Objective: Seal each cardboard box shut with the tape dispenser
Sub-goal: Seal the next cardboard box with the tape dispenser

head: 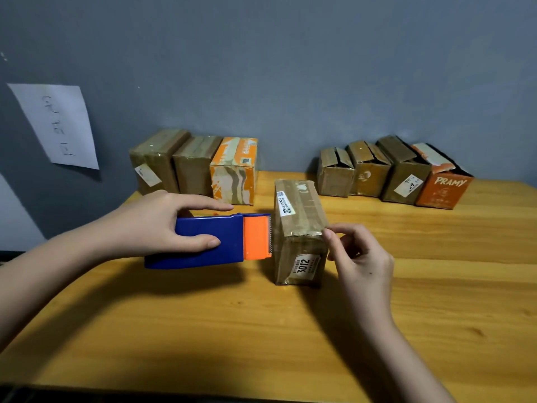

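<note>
1. A single head-worn wide-angle view looks forward and down across the wooden table (436, 330), close above its near edge.
2. It faces the grey wall (290, 68) at 12 o'clock.
3. Both forearms enter from 6 to 8 o'clock, close below the lens.

A wooden table (436, 286) in honey-yellow planks stands against a grey-blue wall (290, 68) — a white paper sheet (56, 126) hangs tilted on the wall at left, with handwritten marks too faint to read — its lower corner lifting slightly
</note>
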